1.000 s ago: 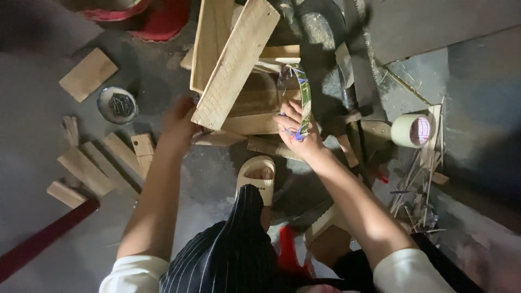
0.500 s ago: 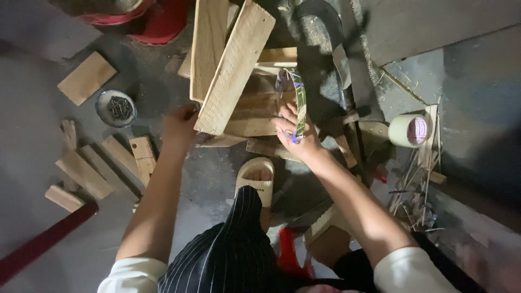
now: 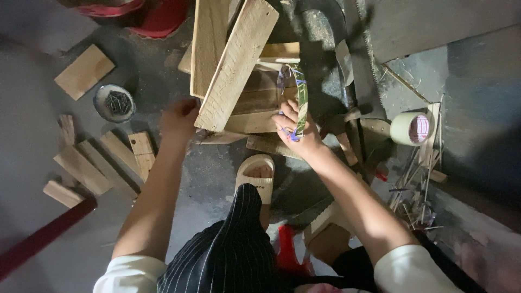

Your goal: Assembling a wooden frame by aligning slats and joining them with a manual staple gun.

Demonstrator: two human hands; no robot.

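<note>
Green strip (image 3: 302,100) between right fingers (image 3: 287,116)

Roll of tape (image 3: 411,128); bowl of nails (image 3: 114,102); scattered wood offcuts (image 3: 84,71)

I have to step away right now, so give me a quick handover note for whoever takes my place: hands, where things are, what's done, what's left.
Left hand: gripping the lower edge of the tilted wooden plank, steadying it.
Right hand: holding a green and purple strip against the stacked boards.
Nearby: bowl of nails and loose wood offcuts to the left, tape roll to the right, saw blade behind.
Done: boards are stacked into a rough frame.
Left: cannot tell whether anything is fastened yet; check before letting go.
</note>
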